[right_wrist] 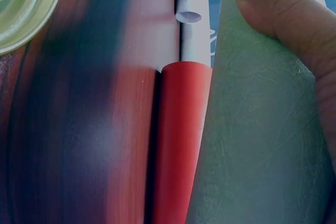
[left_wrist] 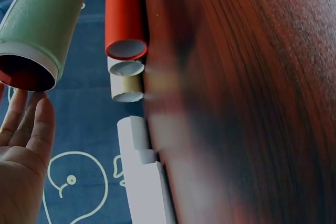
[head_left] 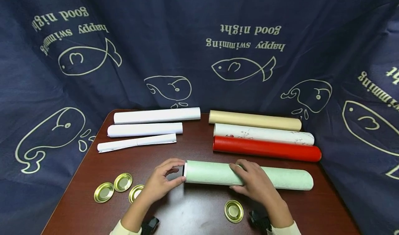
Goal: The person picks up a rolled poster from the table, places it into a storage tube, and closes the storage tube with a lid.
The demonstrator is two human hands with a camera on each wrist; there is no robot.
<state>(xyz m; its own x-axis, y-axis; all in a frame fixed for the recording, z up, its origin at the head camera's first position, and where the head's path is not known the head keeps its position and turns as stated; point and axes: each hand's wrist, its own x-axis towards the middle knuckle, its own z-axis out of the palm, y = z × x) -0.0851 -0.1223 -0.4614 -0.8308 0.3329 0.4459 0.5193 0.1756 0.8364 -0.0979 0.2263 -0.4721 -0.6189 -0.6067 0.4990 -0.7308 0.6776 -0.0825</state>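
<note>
A pale green cardboard tube [head_left: 212, 172] lies crosswise in front of me, its left end showing a white inner rim and a dark hollow in the left wrist view. My left hand [head_left: 160, 181] has its thumb and fingertips on opposite sides of that rim. From above, my right hand [head_left: 254, 181] grips the tube near its middle, thumb on the near side; the thumb [right_wrist: 283, 14] presses the green surface in the right wrist view. A round gold metal cap [head_left: 233, 211] rests on the table between my forearms. Left of my left hand lie three similar caps [head_left: 123, 182].
Behind the green tube, a red tube [head_left: 265, 148], a white flower-patterned tube [head_left: 265, 133] and a beige tube [head_left: 255, 120] lie side by side. Three white paper rolls [head_left: 156, 115] lie at the back left. A dark blue printed cloth [head_left: 193, 54] hangs around the brown table [head_left: 199, 214].
</note>
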